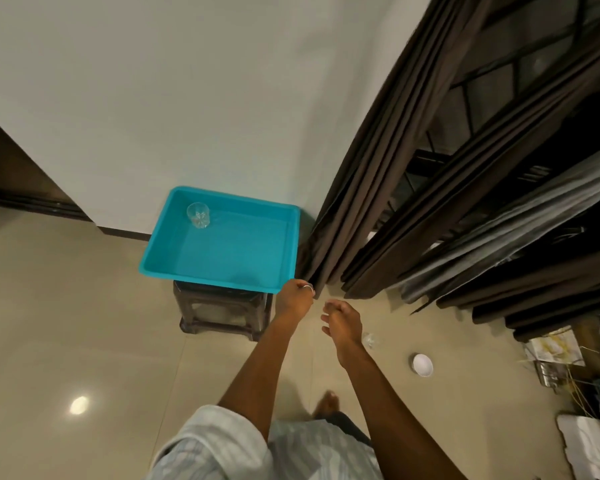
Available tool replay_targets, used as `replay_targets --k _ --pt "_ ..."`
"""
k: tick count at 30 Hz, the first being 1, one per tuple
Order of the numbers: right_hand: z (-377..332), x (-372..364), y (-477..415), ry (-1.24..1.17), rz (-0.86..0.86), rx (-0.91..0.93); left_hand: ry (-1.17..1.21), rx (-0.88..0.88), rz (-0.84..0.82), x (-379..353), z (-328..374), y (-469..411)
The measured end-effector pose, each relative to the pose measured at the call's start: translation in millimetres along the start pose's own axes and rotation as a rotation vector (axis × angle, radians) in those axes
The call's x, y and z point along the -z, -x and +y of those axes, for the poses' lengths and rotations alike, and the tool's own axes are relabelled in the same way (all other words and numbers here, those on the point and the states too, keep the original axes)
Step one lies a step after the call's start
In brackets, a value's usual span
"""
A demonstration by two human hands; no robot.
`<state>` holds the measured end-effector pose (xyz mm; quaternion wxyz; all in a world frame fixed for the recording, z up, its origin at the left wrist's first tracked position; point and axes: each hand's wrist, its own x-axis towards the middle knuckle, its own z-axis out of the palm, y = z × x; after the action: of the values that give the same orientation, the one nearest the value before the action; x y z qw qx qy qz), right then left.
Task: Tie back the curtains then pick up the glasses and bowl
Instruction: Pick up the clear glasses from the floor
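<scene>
A dark brown curtain [371,174] hangs in folds from the upper right down to the floor. My left hand [294,296] is at its lower left hem, with curled fingers closed on the edge of the cloth. Just to the right, my right hand [342,323] hovers with loosely curled fingers and holds nothing. One clear glass [198,215] stands in the far left corner of a turquoise tray [222,275]. A second glass [370,339] stands on the floor, partly hidden behind my right wrist. A white bowl [422,364] sits on the floor to its right.
The tray rests on a dark wooden stool [219,313] against the white wall. More brown and grey curtain panels [499,244] hang to the right. Papers, wires and boxes [575,382] clutter the floor at the right edge. My bare foot [326,403] stands on the beige tiles.
</scene>
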<state>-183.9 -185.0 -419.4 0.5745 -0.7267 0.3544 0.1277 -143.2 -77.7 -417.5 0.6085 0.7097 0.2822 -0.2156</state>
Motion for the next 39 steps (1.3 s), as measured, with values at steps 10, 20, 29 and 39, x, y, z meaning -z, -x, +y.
replay_targets --k 10,20,29,39 --pt "23 137 -61 -0.08 -0.004 -0.058 -0.086 0.004 0.017 -151 3 15" --pt "43 267 -107 -0.298 0.03 -0.178 -0.084 -0.002 0.006 -285 19 52" --pt "38 296 -124 -0.181 0.042 -0.16 -0.199 0.028 -0.102 -325 13 25" --pt "41 302 -144 -0.008 0.109 -0.201 -0.193 0.121 -0.19 -348 10 -2"
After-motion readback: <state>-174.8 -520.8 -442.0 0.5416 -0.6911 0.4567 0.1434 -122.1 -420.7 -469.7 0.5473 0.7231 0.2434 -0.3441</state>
